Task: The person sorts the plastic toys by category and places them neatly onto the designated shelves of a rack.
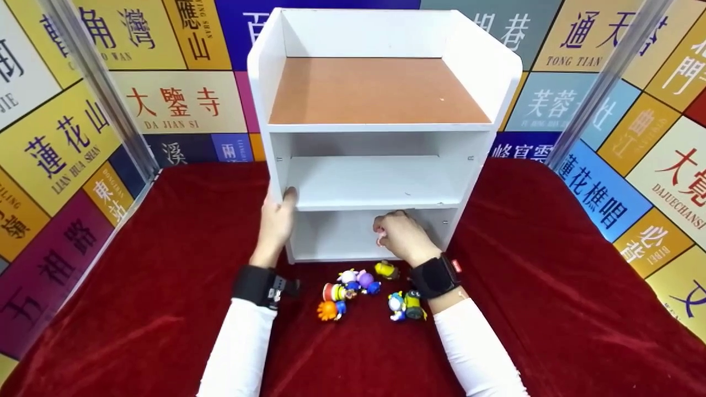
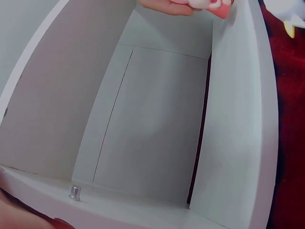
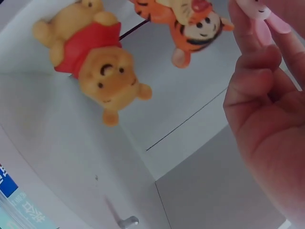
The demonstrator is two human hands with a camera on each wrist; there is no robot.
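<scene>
One toy figurine (image 3: 259, 13), pale-faced, pink-eared

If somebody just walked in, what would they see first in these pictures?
Probably the big white shelf in the middle, standing on dark red cloth. Next, inside its bottom compartment, a red-shirted yellow bear and an orange tiger near the right hand, which holds a pink-eared toy. Bright little toys are also on the cloth in front.

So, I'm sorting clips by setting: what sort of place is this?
Probably a staged recording booth: shiny poles and sign-printed panels border a red cloth holding a white shelf unit and toy figures.
</scene>
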